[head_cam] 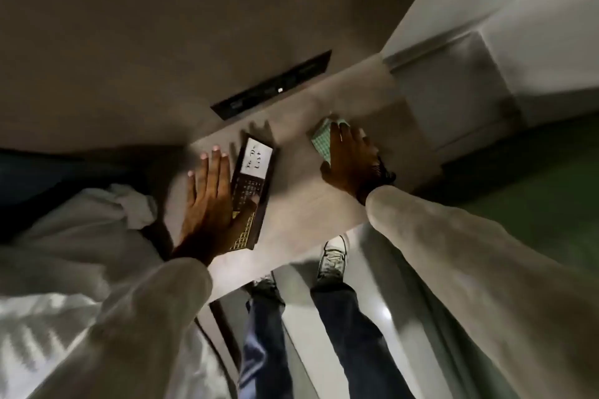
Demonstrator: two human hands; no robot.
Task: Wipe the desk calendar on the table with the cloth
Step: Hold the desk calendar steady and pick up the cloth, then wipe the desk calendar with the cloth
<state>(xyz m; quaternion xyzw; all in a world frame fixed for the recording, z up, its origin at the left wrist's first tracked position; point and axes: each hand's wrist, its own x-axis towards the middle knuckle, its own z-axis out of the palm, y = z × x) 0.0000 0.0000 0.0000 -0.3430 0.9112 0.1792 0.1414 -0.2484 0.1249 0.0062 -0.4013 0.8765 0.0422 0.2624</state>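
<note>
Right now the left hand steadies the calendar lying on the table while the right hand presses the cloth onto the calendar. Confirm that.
Not quite. In the head view the right hand presses the cloth onto the bare table, apart from the calendar. The left hand does steady the calendar.

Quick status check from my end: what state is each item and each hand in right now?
desk calendar: lying flat on the table, dark cover with a white panel, not yet wiped.
cloth: green checked, folded, on the table apart from the calendar.
left hand: open, fingers spread, palm down, thumb on the calendar's left side.
right hand: resting on the cloth, fingers over it.
table: light surface, bearing both things.
</note>
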